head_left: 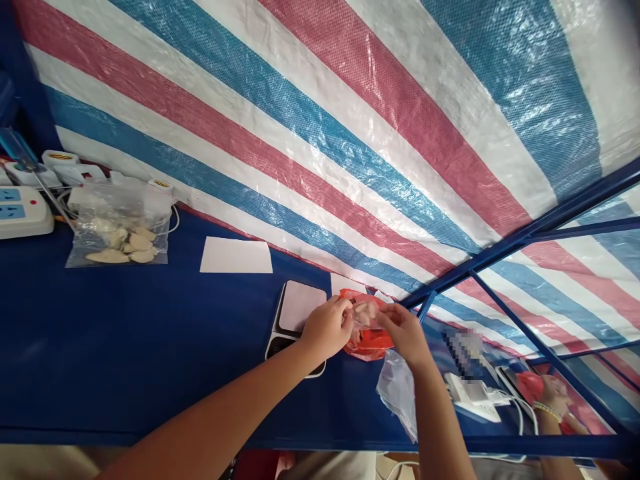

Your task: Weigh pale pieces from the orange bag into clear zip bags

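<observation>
- We find the red bag [369, 344] between the 2 grips, its long axis running roughly left to right from grip to grip, with pale pieces [364, 313] bunched at its top behind clear film.
- The left grip [327, 327] is closed, its fingers pinching the bag's left side; the right grip [403, 333] is closed too, pinching the upper right side. Neither grip looks clearly nearer.
- Our left arm [215, 407] slants in from the lower left; our right forearm [435, 413] rises almost straight from the bottom.
- Just left of the left grip sits a scale [295, 313] on the blue table [125, 340]; a clear bag [397, 393] lies loose just below the right grip.
- Well left of the grips lie a bag of pale slices [117, 233], a paper sheet [236, 255] and a power strip [25, 212].
- Beyond the grips hangs a striped tarp [300, 133]; far to their right, another person's hand [553, 393] shows, with a bracelet at the wrist.
</observation>
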`<state>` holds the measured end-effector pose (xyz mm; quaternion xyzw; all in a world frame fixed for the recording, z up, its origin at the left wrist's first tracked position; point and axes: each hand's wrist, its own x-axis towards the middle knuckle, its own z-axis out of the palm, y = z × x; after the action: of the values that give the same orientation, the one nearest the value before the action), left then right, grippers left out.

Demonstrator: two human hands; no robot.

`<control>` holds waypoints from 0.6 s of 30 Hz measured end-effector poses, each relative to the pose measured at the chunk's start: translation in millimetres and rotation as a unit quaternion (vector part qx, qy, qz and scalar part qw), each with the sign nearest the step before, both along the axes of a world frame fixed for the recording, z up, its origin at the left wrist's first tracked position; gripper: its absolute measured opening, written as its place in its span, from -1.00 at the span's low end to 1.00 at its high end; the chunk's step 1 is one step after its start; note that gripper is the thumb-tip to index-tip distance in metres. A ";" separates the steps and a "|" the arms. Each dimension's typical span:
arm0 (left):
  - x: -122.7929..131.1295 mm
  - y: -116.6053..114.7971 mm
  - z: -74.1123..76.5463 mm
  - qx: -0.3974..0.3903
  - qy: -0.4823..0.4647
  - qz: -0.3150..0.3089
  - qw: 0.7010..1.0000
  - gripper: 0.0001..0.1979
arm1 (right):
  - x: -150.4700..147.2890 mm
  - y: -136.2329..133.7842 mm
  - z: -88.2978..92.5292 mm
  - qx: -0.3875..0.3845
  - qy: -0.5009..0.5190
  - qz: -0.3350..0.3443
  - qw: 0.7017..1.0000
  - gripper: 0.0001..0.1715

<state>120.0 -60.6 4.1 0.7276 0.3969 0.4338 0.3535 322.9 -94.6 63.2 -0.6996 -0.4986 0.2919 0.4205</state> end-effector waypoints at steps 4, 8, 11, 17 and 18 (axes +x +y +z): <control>1.3 0.7 0.2 0.036 -0.049 -0.006 0.998 -0.88 | -0.1 -11.1 22.6 0.101 -0.185 -0.007 0.977 -0.63; 2.2 -0.1 2.1 0.048 -0.112 -0.043 0.992 -0.85 | -5.1 -9.7 25.2 0.180 -0.336 -0.027 0.924 -0.65; 2.8 -0.1 3.3 0.004 -0.163 -0.080 0.983 -0.81 | -5.5 -9.7 24.0 0.205 -0.416 0.019 0.886 -0.66; 5.1 0.2 0.8 -0.019 -0.186 -0.096 0.978 -0.79 | -5.1 -8.0 31.7 0.265 -0.513 -0.006 0.816 -0.62; 5.3 0.2 0.3 -0.021 -0.186 -0.094 0.978 -0.79 | -5.6 -6.5 33.3 0.254 -0.521 0.003 0.815 -0.62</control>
<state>125.3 -60.4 4.4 0.6603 0.2632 0.5181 0.4757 317.4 -101.2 96.5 -0.6134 -0.7019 -0.2518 0.2601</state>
